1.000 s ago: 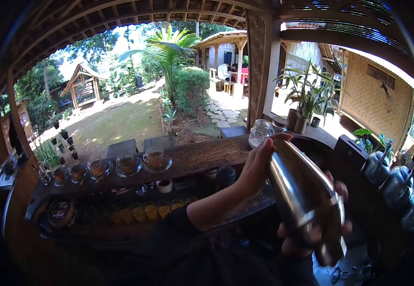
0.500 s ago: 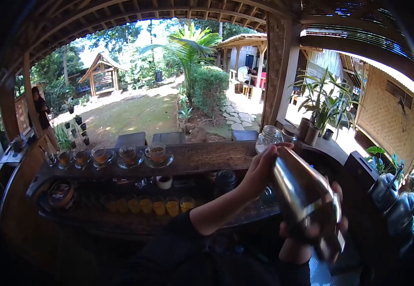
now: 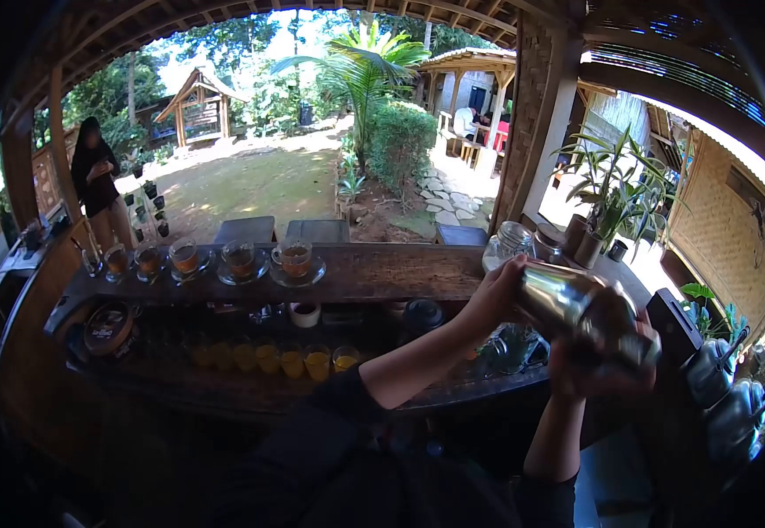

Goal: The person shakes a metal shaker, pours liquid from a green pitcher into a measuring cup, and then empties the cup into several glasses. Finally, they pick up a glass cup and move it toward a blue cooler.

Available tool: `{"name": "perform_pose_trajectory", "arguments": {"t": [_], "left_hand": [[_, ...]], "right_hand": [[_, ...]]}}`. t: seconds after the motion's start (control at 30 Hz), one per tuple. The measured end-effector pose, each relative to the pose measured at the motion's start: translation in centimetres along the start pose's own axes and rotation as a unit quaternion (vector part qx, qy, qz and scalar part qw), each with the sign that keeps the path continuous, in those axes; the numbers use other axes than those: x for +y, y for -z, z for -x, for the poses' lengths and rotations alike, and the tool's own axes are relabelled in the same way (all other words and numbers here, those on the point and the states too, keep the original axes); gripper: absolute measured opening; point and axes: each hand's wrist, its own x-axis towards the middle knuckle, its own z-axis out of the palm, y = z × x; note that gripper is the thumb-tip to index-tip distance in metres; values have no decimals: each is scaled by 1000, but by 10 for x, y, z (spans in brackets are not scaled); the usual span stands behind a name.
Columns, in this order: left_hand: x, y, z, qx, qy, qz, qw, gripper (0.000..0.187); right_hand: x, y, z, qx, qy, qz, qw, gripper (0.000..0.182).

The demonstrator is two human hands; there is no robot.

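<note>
A shiny metal cocktail shaker [image 3: 563, 297] is raised over the right part of the counter, lying nearly level and blurred by motion. My left hand [image 3: 503, 289] grips its left end. Around the other end, my right hand [image 3: 595, 370] is wrapped from below. Behind the shaker, a glass jar [image 3: 512, 239] stands on the upper ledge. Glass cups of brown drink, such as this cup on a saucer [image 3: 295, 260], line the ledge to the left. On the lower shelf is a row of glasses with yellow-orange liquid, among them this glass [image 3: 317, 363].
The wooden counter ledge [image 3: 391, 275] runs across in front of me. A round labelled tub [image 3: 109, 327] sits at its lower left. Potted plants [image 3: 607, 198] stand at the right corner. A person [image 3: 96, 172] stands beyond the left end; others sit far off under a roof.
The shaker has swung from a steep tilt to nearly level, its right end rising with my right hand. The view has shifted left, and the person there shows more fully.
</note>
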Motion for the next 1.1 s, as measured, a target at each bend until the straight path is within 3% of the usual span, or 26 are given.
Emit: {"name": "perform_pose_trajectory", "arguments": {"t": [0.03,0.1,0.17,0.2,0.3,0.33,0.37,0.4,0.47,0.5,0.57,0.6,0.63,0.67,0.7,0.73,0.83,0.9,0.97,1.03,1.1], "left_hand": [[-16,18,-12,41,45,-13,998,59],[-18,19,-7,47,35,4,998,60],[9,3,15,8,19,1,1000,58],[28,-6,27,-51,-37,9,998,54],[57,-21,54,-135,-269,-138,943,49],[59,-17,53,-137,-267,-135,944,49],[59,-11,47,-114,-233,-91,961,48],[58,-3,39,-90,-200,-47,974,47],[50,31,27,-52,-23,-44,997,53],[52,43,29,-32,50,-46,997,55],[62,35,55,-32,61,-6,998,57],[81,30,73,-61,18,-8,998,55],[96,28,83,-132,-36,-1,991,51],[101,26,89,-168,-116,-37,978,49],[103,26,92,-203,-196,-72,957,47],[105,29,90,-204,-195,-68,957,47],[100,56,68,-143,-64,38,987,48],[70,88,48,-117,72,169,976,50],[78,88,63,-117,71,180,974,51],[103,82,83,-173,33,128,976,48],[138,69,108,-254,-73,-14,964,45]], "right_hand": [[3,-6,5,-34,-201,-49,978,96],[-2,-13,-7,-17,-305,-66,950,100],[-33,-6,-20,-25,-301,-72,951,97],[-55,7,-22,-36,-298,-76,951,93],[-39,72,37,113,-257,-424,861,100],[-29,83,49,162,-232,-525,803,104],[-39,52,28,91,-159,-345,921,99],[-49,16,4,12,-76,-146,986,94],[-62,-29,-17,-42,-56,116,991,90],[-67,-29,-16,-30,-86,131,987,92],[-77,-30,-15,-8,-148,157,976,96],[-87,-24,-15,16,-138,-21,990,95],[-98,-19,-15,35,-124,-200,971,94],[-111,-10,-6,55,-138,-241,959,93],[-121,-9,3,63,-142,-217,964,92],[-127,-15,8,60,-132,-169,975,92],[-116,-54,5,31,-105,53,993,90],[-105,-73,6,24,-114,157,981,90],[-109,-71,10,60,-150,132,978,89],[-113,-54,26,130,-296,-22,946,83],[-149,-45,14,113,-215,-109,964,84]]}}
